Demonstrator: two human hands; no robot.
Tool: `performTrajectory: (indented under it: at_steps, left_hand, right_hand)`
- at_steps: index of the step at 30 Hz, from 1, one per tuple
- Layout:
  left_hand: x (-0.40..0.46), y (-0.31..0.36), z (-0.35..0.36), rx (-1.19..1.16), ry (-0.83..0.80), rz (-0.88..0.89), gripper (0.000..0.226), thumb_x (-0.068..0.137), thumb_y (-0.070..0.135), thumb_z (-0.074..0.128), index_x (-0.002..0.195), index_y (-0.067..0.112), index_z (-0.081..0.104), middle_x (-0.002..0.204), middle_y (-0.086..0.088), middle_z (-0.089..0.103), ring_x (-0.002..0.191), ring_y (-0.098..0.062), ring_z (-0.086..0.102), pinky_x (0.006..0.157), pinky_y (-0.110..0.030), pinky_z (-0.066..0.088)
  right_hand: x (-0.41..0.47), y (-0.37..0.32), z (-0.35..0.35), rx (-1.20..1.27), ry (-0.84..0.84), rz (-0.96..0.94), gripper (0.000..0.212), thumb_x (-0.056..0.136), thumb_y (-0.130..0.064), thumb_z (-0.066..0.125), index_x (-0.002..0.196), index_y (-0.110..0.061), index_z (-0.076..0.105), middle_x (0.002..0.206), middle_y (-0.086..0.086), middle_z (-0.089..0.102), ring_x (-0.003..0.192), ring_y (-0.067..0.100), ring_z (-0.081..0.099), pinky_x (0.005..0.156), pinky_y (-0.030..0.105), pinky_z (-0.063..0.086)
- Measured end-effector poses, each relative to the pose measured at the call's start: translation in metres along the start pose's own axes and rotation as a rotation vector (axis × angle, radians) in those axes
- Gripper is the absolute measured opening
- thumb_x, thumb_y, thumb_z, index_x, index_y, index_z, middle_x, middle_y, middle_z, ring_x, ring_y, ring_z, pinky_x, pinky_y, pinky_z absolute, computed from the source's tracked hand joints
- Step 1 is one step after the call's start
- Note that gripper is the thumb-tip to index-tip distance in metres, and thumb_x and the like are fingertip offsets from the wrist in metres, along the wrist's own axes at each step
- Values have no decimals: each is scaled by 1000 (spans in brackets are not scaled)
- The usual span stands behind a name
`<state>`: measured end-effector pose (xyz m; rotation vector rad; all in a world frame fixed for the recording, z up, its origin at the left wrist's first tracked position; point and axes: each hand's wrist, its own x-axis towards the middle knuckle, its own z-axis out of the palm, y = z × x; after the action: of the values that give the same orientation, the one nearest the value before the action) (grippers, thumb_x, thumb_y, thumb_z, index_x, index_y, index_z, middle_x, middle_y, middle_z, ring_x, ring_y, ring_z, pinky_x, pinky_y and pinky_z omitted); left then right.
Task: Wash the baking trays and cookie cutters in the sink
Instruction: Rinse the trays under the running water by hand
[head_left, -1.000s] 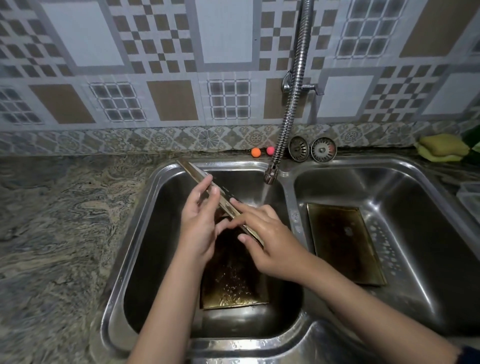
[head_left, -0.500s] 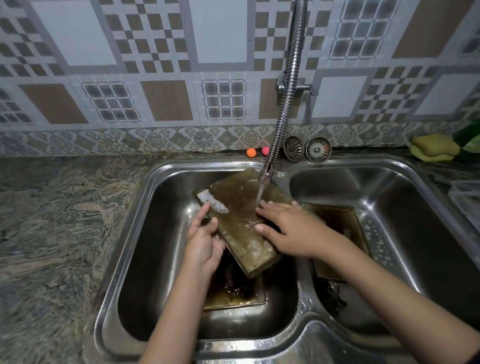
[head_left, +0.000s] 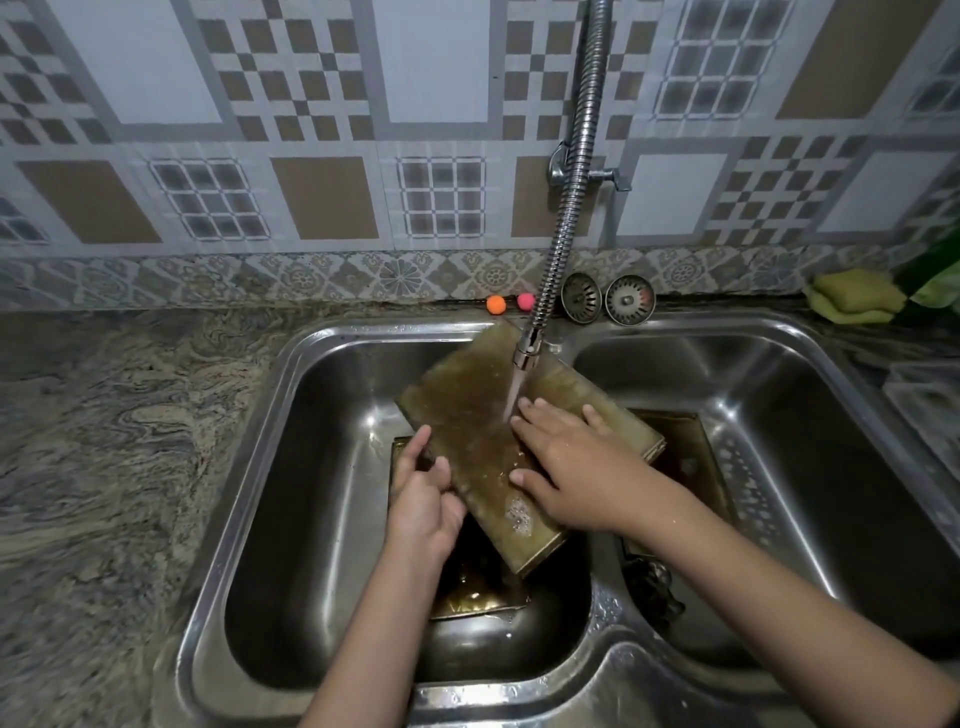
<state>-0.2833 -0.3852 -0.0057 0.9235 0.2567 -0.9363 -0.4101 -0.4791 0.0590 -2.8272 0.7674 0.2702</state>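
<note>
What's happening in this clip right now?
A person is rinsing a baking tray under the running faucet over the left sink basin. The left hand grips its edge while the right hand lies flat on its surface. Another tray lies beneath it, and a third lies in the right basin.

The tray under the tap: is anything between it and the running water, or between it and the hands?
Nothing visible. Water from the faucet lands directly on the tray; the left hand grips its edge, and the right hand lies flat on it.
</note>
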Motion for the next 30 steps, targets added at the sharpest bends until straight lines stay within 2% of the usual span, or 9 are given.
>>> performTrajectory:
  at_steps: [4, 9, 12, 14, 19, 21, 23, 28, 30]
  left_hand:
    - [0, 8, 3, 286, -44, 340, 51, 88, -14, 44, 104, 32, 62, 88, -9, 54, 68, -12, 48, 63, -33, 44]
    - [-12, 16, 24, 442, -191, 586, 46, 88, -11, 51, 108, 30, 60, 72, -3, 54, 58, -13, 39, 57, -28, 36]
    - [-21, 16, 35, 546, -275, 689, 43, 87, -11, 53, 113, 24, 57, 82, 7, 63, 57, -4, 43, 55, -18, 39]
    - [-26, 15, 37, 577, -304, 690, 43, 88, -9, 54, 115, 24, 57, 86, 1, 58, 54, -3, 42, 51, -17, 38]
    - [-26, 12, 39, 503, -195, 603, 43, 89, -4, 56, 117, 28, 60, 61, -5, 34, 49, -9, 31, 49, -27, 30]
    - [-22, 16, 38, 463, -116, 575, 42, 89, -5, 55, 115, 27, 61, 55, 6, 36, 47, -3, 34, 53, -24, 34]
    - [-19, 19, 35, 406, -46, 526, 42, 89, -6, 55, 113, 27, 61, 56, 13, 45, 52, 1, 41, 57, -22, 41]
    - [-25, 9, 35, 342, -56, 407, 42, 90, -8, 51, 115, 25, 60, 64, 9, 52, 49, 0, 45, 42, -18, 38]
    - [-30, 2, 40, 340, -86, 376, 42, 91, -6, 51, 114, 27, 60, 70, 9, 57, 52, -1, 44, 43, -18, 35]
  right_hand:
    - [11, 4, 15, 110, 86, 33, 67, 98, -49, 31, 153, -20, 4, 161, -2, -8, 147, 15, -7, 117, 47, 0]
    - [36, 2, 20, 453, 382, 25, 53, 99, -39, 32, 147, -16, 29, 158, 4, 20, 147, 19, 10, 117, 54, 14]
    - [48, 1, 11, 593, 548, -15, 56, 94, -37, 33, 145, -13, 36, 151, 7, 35, 143, 23, 24, 114, 58, 19]
    - [61, 7, 6, 652, 554, 25, 58, 92, -35, 38, 145, -13, 35, 152, 6, 34, 143, 23, 25, 115, 60, 13]
    - [74, 3, 9, 738, 431, 83, 62, 95, -43, 37, 151, -23, 21, 158, 2, 23, 146, 17, 15, 116, 59, 7]
    - [62, -11, 22, 716, 353, -62, 54, 99, -41, 33, 150, -26, 22, 160, -5, 11, 144, 5, 2, 116, 52, -5]
    - [48, -13, 34, 701, 279, -142, 50, 102, -37, 34, 150, -28, 22, 159, -8, 8, 144, 5, 0, 113, 45, -5]
    - [64, 29, 35, 589, 192, 181, 53, 101, -44, 29, 151, -31, 19, 160, -7, 5, 148, 14, 1, 114, 61, 0]
    - [66, 28, 29, 562, 237, 183, 53, 100, -44, 30, 150, -30, 22, 160, -7, 9, 148, 13, 1, 113, 63, 0]
